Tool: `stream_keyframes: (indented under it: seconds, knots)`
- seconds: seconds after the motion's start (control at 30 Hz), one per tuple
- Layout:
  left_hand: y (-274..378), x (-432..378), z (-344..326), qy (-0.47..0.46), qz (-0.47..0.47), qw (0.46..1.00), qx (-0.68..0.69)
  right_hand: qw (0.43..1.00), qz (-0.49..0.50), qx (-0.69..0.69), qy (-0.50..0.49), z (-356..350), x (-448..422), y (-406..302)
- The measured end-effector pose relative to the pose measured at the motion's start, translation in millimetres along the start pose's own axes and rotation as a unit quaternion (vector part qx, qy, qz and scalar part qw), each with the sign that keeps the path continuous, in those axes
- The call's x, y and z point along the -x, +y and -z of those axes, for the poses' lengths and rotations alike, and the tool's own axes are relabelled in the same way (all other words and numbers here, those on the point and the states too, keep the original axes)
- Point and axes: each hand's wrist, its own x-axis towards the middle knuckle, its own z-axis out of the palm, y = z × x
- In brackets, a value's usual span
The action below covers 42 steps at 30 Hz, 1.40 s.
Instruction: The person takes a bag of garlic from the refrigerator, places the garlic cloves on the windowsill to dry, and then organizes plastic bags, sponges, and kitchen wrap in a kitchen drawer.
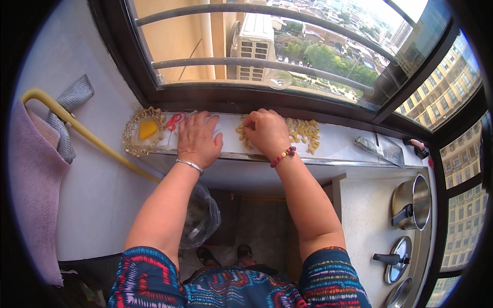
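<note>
My left hand (198,138) lies palm down on the white windowsill (226,143), its thumb spread from the fingers. Some thin white sheet or film shows around its fingertips. Red-handled scissors (175,121) lie just left of it, beside a scalloped glass dish (131,143) with a yellow piece (148,129) in it. My right hand (266,130) is bent over the sill with its fingers curled among small, flat yellowish pieces (308,133). These spread on both sides of that hand. Its fingertips are partly hidden, so whether it pinches a piece is unclear.
A cleaver (389,150) lies farther right on the sill, beneath the barred window. On the right counter stand a steel pot (402,202) and a pot lid (398,260). A bag-lined bin (200,219) is below my left arm. A pinkish cloth (36,184) hangs at left.
</note>
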Motion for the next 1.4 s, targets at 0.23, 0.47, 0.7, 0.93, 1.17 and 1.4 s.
stream_keyframes:
  seconds: [0.23,0.47,0.7,0.93,1.17,1.4]
  knots:
    - [4,-1,1,-0.002,0.004,1.000,0.007,0.999,-0.029,-0.040,-0.013,-4,-8,-8]
    - [4,0,1,-0.018,0.003,1.000,0.003,0.998,0.029,0.009,0.054,14,8,-12]
    - [1,1,0,-0.002,0.000,1.000,-0.010,0.984,-0.107,0.009,0.145,82,81,45]
    - [1,-1,0,-0.012,0.007,1.000,0.004,0.979,-0.173,0.015,0.111,78,102,65]
    - [1,0,-1,-0.006,-0.003,1.000,-0.005,0.985,-0.126,0.033,0.115,73,91,61]
    - [0,0,-1,-0.002,-0.008,1.000,-0.009,0.981,-0.124,0.013,0.148,67,91,63]
